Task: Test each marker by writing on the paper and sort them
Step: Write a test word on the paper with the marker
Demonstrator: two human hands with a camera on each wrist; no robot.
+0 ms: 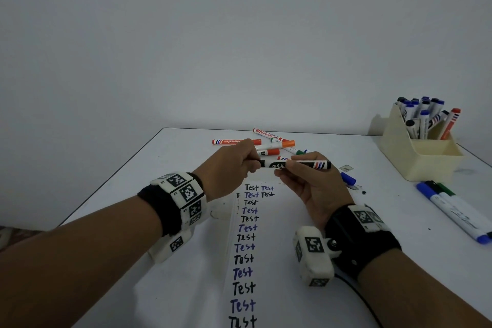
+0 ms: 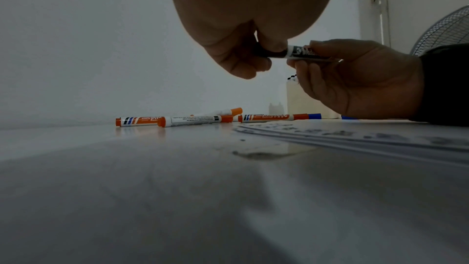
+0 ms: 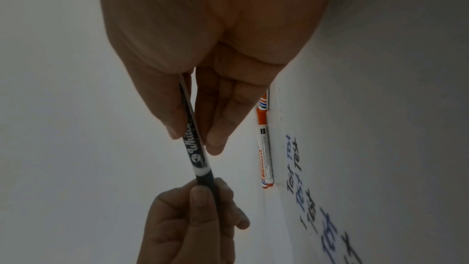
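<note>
A black whiteboard marker is held level above the paper, between both hands. My left hand pinches its black cap at the left end. My right hand grips the white barrel. The cap still sits on the barrel. The paper carries a column of "Test" words in black and blue.
Several orange-capped markers lie scattered beyond the hands. A cream holder full of blue and black markers stands at the back right. Three markers lie at the right edge; a blue cap lies near my right hand.
</note>
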